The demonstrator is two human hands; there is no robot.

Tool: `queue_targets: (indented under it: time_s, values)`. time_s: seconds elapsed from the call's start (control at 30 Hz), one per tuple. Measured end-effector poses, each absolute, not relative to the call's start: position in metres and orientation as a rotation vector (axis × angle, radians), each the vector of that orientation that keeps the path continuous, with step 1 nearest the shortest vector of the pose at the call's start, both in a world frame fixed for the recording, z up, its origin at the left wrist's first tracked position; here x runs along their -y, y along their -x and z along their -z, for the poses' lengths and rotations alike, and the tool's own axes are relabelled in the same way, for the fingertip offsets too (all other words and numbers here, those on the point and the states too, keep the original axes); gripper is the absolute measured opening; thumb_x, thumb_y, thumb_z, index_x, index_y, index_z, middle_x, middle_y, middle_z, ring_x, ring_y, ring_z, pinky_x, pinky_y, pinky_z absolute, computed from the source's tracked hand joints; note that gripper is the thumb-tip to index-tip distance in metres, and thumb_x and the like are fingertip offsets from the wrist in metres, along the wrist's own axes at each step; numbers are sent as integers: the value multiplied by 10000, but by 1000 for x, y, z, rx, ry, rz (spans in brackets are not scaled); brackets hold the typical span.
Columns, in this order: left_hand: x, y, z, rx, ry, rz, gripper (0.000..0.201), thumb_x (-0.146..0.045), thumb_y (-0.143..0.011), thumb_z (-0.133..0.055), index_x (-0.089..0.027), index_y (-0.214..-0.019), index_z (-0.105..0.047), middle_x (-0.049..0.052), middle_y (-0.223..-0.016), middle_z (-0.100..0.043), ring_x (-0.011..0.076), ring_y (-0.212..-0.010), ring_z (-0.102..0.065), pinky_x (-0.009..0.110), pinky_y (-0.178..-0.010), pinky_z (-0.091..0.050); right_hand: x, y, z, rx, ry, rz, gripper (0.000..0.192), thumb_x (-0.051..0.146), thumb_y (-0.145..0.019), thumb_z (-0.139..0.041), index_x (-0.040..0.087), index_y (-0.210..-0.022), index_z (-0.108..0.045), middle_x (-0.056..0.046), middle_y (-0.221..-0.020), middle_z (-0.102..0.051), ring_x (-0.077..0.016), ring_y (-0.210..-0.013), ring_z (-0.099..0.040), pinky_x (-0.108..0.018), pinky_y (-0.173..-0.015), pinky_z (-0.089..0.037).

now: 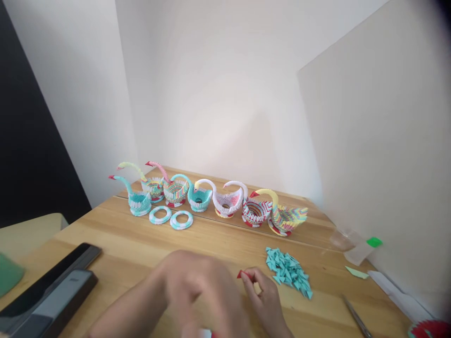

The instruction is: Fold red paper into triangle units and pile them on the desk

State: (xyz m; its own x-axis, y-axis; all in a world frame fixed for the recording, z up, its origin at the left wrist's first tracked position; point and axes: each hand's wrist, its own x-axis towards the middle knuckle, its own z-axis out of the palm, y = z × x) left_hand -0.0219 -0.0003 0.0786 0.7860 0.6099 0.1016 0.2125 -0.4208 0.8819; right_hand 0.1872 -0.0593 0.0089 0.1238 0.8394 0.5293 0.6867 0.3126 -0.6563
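My right hand (264,295) pinches a small red folded paper piece (244,274) between thumb and forefinger, just above the wooden table. Nearer the camera, my left hand (207,286) is blurred by motion. Its fingers curl downward, and I cannot tell whether they grip anything. Below them, at the bottom edge, shows part of a small white and red thing (207,334), mostly hidden. Right of my right hand lies a heap of teal folded paper triangles (288,271).
A row of paper swans (227,199) stands at the back, with two teal-and-white paper rings (182,226) before it. Phone-like dark devices (56,310) lie left. Metal scissors or tweezers (355,317), a green paper strip (356,272) and a red-and-green paper thing (430,328) are right.
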Motion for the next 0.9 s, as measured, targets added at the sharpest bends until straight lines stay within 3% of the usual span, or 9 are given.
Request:
queue_targets:
  time_s: [0.27, 0.5, 0.67, 0.77, 0.9]
  values:
    - [-23, -36, -53, -797, -1963, -482, 323, -510, -736, -686, -207, -837, -736, 9, -728, -708, 162, -648, -577, 228, -557, -362, 51, -199, 10, 1322, 1525, -398, 404, 538, -836, -570, 186, -638, -575, 20, -544, -523, -148, -508, -492, -227, -477, -402]
    - [-21, -34, -20, -845, -1753, -650, 208, -327, -725, -689, -159, -836, -638, -24, -644, -621, 128, -585, -527, 218, -538, -360, 53, -185, -3, 1208, 1515, -530, 450, 587, -816, -562, 184, -616, -542, 38, -514, -462, -124, -479, -431, -229, -468, -368]
    - [-24, -34, -9, -632, -1554, -562, 279, -424, -749, -635, -152, -702, -598, -31, -559, -551, 104, -516, -456, 218, -508, -337, 53, -181, -5, 1197, 1487, -611, 415, 553, -824, -556, 183, -637, -543, 47, -495, -459, -107, -467, -400, -225, -472, -341]
    - [-23, -34, -7, -561, -1426, -504, 343, -488, -725, -647, -149, -720, -593, -17, -568, -576, 106, -507, -484, 227, -523, -374, 53, -181, -3, 1190, 1466, -672, 377, 518, -831, -555, 180, -663, -554, 47, -506, -469, -104, -474, -404, -222, -479, -338]
    - [-21, -31, -7, -637, -1486, -545, 292, -436, -726, -625, -155, -662, -576, -33, -546, -528, 100, -502, -443, 222, -516, -341, 53, -182, -3, 1248, 1445, -736, 296, 444, -825, -583, 174, -704, -600, 32, -553, -526, -106, -502, -429, -220, -493, -347]
